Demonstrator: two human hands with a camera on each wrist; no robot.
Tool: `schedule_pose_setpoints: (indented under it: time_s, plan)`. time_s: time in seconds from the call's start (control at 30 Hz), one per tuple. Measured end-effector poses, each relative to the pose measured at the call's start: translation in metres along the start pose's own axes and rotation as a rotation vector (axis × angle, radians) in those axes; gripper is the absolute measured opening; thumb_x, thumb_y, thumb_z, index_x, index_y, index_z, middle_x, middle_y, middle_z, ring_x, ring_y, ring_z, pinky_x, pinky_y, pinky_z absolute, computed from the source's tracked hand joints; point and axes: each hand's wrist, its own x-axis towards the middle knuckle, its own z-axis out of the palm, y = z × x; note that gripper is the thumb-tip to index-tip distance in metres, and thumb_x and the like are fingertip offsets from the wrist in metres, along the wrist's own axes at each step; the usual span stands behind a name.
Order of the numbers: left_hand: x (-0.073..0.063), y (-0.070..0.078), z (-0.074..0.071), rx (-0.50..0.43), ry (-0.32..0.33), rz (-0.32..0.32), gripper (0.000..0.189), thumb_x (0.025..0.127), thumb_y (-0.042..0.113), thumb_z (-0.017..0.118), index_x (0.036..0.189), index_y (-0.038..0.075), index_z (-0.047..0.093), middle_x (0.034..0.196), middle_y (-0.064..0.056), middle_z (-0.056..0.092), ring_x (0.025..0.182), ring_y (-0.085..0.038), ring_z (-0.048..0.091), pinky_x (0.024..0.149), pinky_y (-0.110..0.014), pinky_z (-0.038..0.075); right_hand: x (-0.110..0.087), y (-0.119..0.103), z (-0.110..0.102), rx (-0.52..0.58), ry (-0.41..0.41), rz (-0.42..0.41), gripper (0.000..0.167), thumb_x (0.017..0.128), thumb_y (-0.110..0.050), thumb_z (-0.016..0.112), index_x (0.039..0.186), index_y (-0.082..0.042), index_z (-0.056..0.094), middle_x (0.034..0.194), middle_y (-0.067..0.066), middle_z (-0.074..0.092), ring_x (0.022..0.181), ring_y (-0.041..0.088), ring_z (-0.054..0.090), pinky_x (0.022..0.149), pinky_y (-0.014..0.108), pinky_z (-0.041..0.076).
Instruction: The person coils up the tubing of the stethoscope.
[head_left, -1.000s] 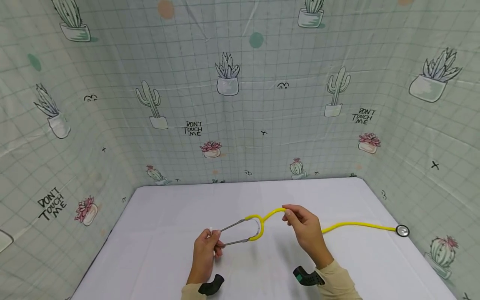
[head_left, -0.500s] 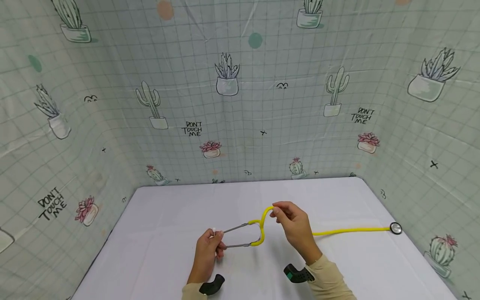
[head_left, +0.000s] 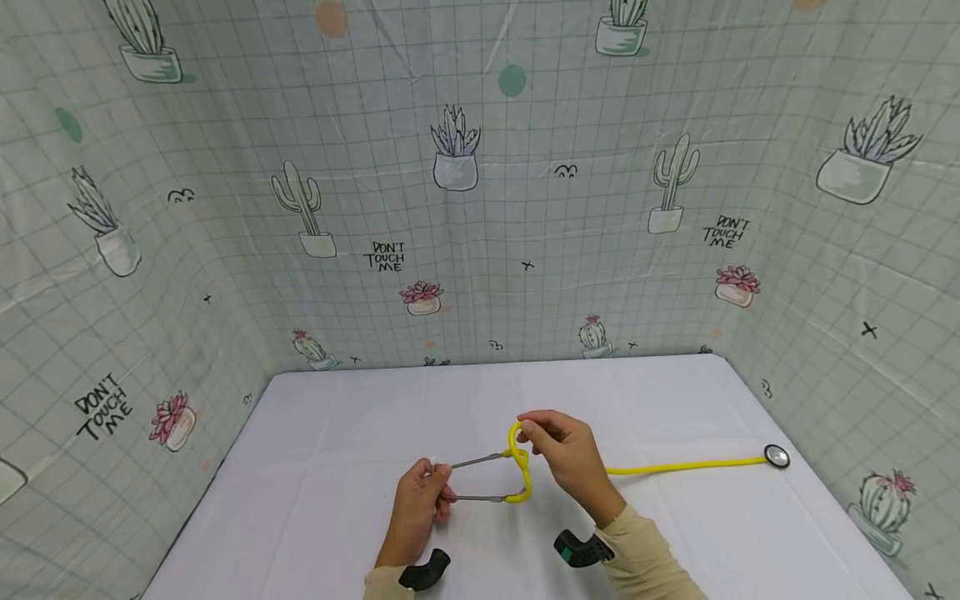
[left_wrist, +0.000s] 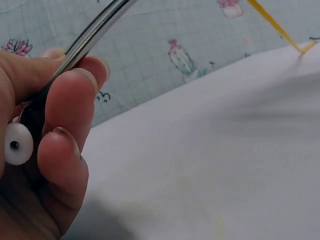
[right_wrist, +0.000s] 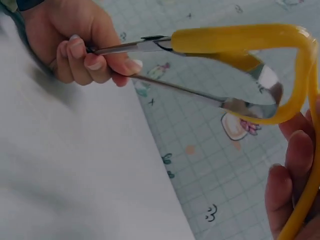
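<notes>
A stethoscope with yellow tubing (head_left: 686, 465) is held between both hands above the white table. My left hand (head_left: 414, 504) grips its two metal ear tubes (right_wrist: 175, 90) near the ends; a white eartip (left_wrist: 19, 144) pokes out by the curled fingers in the left wrist view. My right hand (head_left: 572, 458) pinches the yellow tube just past the fork, where it bends up and back toward the ear tubes. Farther right, the tube lies along the table to the round chestpiece (head_left: 777, 456). Part of the tubing is hidden behind the right hand.
The white-covered table (head_left: 337, 433) is closed in at the back and sides by a grid-patterned cloth (head_left: 525, 217) printed with cacti. Each wrist wears a black strap-like device (head_left: 583, 548).
My right hand has moved left with the pinched tube, folding it toward the fork. The chestpiece has slid left along the table. My left hand has stayed nearly still.
</notes>
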Motion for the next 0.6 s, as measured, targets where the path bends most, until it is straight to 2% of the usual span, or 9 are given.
schedule_pose_setpoints:
  time_s: [0.17,0.27,0.43,0.6]
  plan:
    - [0.0,-0.002,0.001,0.015,-0.007,0.007,0.02,0.101,0.015,0.062,0.094,0.0,0.05,0.067,-0.005,0.062,0.046,-0.011,0.051,0.046,-0.021,0.043,0.002,0.005,0.0,0.021,-0.11,0.052,0.022,0.1,-0.02,0.064,0.113,-0.005,0.074,0.095,0.009,0.072,0.09,0.034,0.066,0.076,0.029,0.057]
    - [0.0,-0.001,0.002,0.026,-0.004,0.015,0.02,0.101,0.015,0.062,0.095,0.0,0.051,0.067,-0.005,0.062,0.046,-0.011,0.051,0.046,-0.021,0.043,0.005,0.006,0.0,0.058,-0.154,0.071,0.025,0.1,-0.023,0.064,0.115,-0.005,0.073,0.097,0.01,0.071,0.091,0.036,0.065,0.079,0.03,0.057]
    - [-0.003,0.003,0.005,0.023,0.002,0.025,0.019,0.101,0.014,0.061,0.097,-0.002,0.05,0.067,-0.005,0.062,0.045,-0.012,0.051,0.045,-0.021,0.044,0.006,0.01,0.001,0.168,-0.176,0.121,0.03,0.1,-0.024,0.064,0.117,0.0,0.07,0.102,0.012,0.07,0.092,0.027,0.066,0.085,0.031,0.056]
    - [-0.007,0.005,0.004,-0.017,0.011,0.058,0.02,0.1,0.013,0.062,0.095,-0.002,0.049,0.066,-0.007,0.062,0.043,-0.012,0.051,0.044,-0.021,0.043,0.005,0.016,0.005,0.267,-0.194,0.2,0.036,0.101,-0.024,0.064,0.12,0.006,0.066,0.107,0.015,0.068,0.093,0.02,0.067,0.082,0.031,0.057]
